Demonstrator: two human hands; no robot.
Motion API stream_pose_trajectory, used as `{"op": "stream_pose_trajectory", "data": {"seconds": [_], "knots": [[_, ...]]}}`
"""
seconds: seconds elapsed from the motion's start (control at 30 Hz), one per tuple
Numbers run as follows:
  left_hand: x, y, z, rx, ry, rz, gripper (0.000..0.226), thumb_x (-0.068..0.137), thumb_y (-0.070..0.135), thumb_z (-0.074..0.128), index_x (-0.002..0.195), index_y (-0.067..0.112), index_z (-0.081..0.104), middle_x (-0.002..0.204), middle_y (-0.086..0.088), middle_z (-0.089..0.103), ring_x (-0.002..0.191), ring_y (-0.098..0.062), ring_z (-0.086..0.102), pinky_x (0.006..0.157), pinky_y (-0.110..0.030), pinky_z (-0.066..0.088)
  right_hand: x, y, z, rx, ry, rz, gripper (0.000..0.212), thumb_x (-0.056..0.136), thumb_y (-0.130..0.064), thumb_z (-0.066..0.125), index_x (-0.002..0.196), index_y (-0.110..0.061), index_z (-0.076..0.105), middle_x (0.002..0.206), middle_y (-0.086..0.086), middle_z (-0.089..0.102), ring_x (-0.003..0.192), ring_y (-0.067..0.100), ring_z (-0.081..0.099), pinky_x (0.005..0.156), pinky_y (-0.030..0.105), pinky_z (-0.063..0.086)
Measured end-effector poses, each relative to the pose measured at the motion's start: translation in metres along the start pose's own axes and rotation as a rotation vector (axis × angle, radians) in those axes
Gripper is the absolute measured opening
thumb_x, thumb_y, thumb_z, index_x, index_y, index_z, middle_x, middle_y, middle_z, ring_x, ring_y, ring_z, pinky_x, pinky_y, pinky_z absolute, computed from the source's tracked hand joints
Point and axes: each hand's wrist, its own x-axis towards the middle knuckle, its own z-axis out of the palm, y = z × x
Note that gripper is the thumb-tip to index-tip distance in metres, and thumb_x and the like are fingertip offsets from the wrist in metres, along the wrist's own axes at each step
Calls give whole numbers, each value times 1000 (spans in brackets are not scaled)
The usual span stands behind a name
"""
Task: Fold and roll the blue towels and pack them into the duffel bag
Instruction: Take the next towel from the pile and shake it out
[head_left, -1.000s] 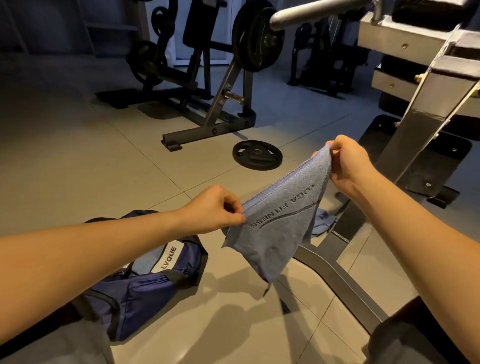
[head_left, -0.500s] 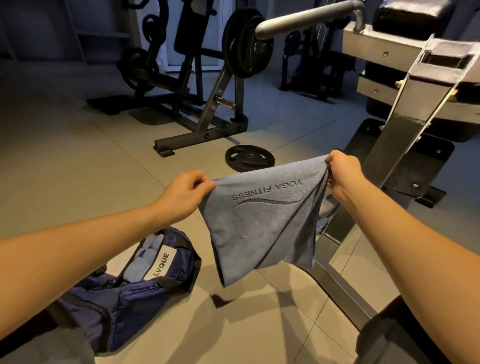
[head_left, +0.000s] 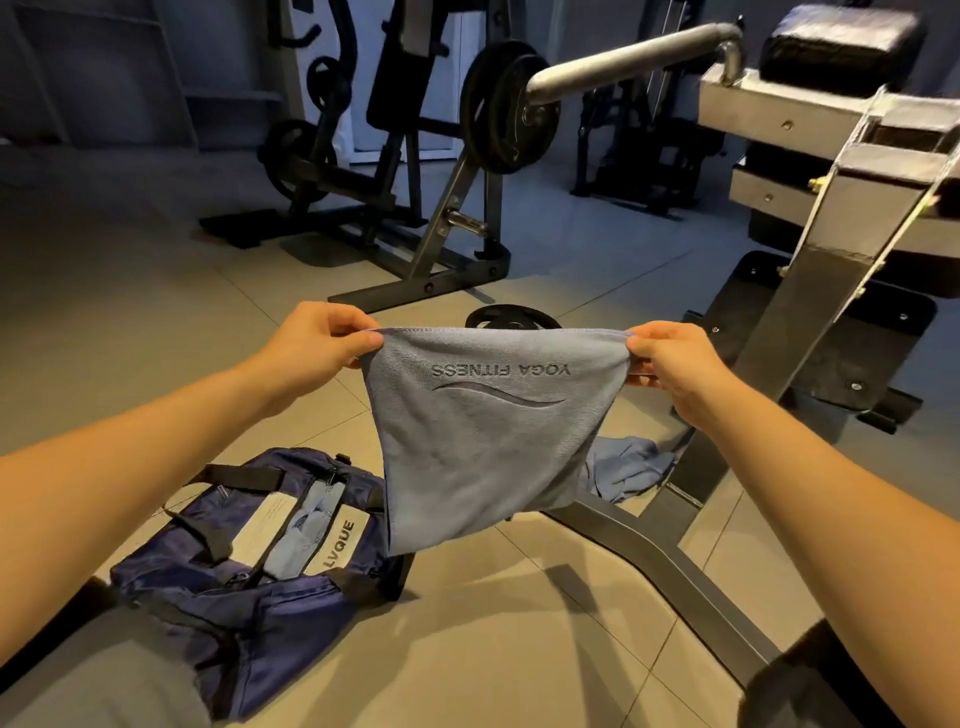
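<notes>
A navy fabric duffel bag (head_left: 171, 566) lies unzipped on the tiled floor (head_left: 130, 322), with rolled blue cloth (head_left: 306, 525) inside. The left hand (head_left: 311, 343) pinches one top corner of the blue towel (head_left: 488, 441), a soft matte sheet hanging in midair and tapering downward. The right hand (head_left: 675, 364) pinches the other corner.

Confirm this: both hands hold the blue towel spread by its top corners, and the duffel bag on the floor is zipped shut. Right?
Not quite: the head view shows the duffel bag open, with packed towels visible in its opening. The rest holds: the left hand and right hand pinch the blue towel by its top corners, spread out.
</notes>
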Motion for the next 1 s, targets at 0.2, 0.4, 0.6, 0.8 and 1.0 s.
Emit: {"op": "stream_pose_trajectory", "data": {"seconds": [0.2,0.4,0.6,0.8,1.0], "knots": [[4,-8,-13,-75,127,-7,8,90,10,74,95,4,72,93,-15,73,80,-17,64,70,-26,52,-11,-12,1,63,-228,117,9,87,-9,50,82,-5,57,77,5,68,76,20,60,66,29,50],[2,-6,-11,-60,4,-51,10,90,13,75,98,7,72,91,-10,71,79,-15,61,72,-27,46,-1,-7,14,-21,3,-5,14,92,-1,50,93,-2,64,89,14,64,80,25,59,65,28,54],[1,-3,-15,-20,-109,-155,14,87,17,79,78,9,71,78,-4,67,75,-16,51,66,-30,40,6,-1,10,-47,32,4,20,91,-8,51,98,-4,70,87,6,60,80,19,52,72,31,48],[-2,-1,-16,-43,-194,-164,20,86,19,79,78,6,66,81,-12,63,79,-19,51,70,-32,42,3,-3,12,63,-23,85,21,97,-5,45,110,1,61,106,17,61,59,21,60,51,29,54],[-1,0,-18,-57,-240,-174,21,85,18,78,81,2,65,87,-16,60,80,-23,49,68,-31,41,-3,-2,14,181,-109,204,27,101,-4,43,127,0,49,113,24,62,79,28,72,58,27,61]]}}
